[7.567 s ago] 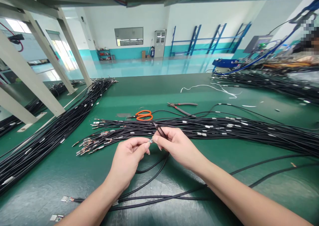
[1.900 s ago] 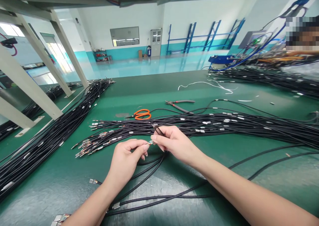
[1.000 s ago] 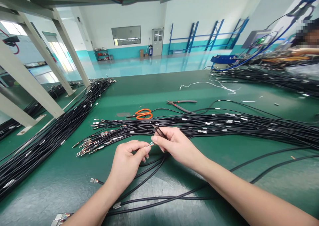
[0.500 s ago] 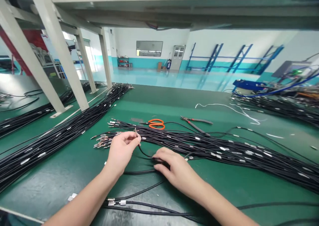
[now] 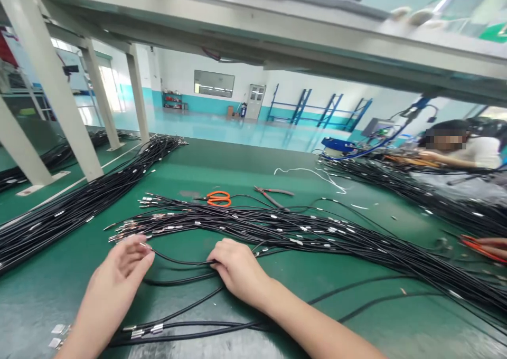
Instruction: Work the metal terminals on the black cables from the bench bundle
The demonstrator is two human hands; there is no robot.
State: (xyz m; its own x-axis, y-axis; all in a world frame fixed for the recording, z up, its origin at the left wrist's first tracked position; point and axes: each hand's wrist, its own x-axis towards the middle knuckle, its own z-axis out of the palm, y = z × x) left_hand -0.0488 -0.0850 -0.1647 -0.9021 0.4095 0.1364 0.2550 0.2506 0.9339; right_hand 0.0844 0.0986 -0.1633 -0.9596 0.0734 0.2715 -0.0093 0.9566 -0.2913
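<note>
My left hand [image 5: 121, 272] has its fingers curled, with the thumb and fingertips at the metal-tipped end of a thin black cable [image 5: 178, 261]. Farther along that cable, my right hand [image 5: 237, 269] pinches it between thumb and fingers. Just beyond my hands lies a long bundle of black cables [image 5: 285, 227] with white labels and bare metal ends at the left. Closer to me, several loose black cables [image 5: 206, 324] with silvery sleeves rest on the green tabletop [image 5: 222, 163].
Orange-handled scissors [image 5: 218, 198] and cutting pliers [image 5: 273, 194] lie behind the bundle. A white string [image 5: 312, 171] is farther back. Another cable bundle [image 5: 103, 190] runs along the left beside white frame posts [image 5: 71, 105]. At right, a person [image 5: 475, 150] sits; another hand [image 5: 493, 247] is by red-handled pliers [image 5: 475, 243].
The view has swung right, bringing the person and the other hand into sight. My hands are farther apart, with more of the cable showing between them.
</note>
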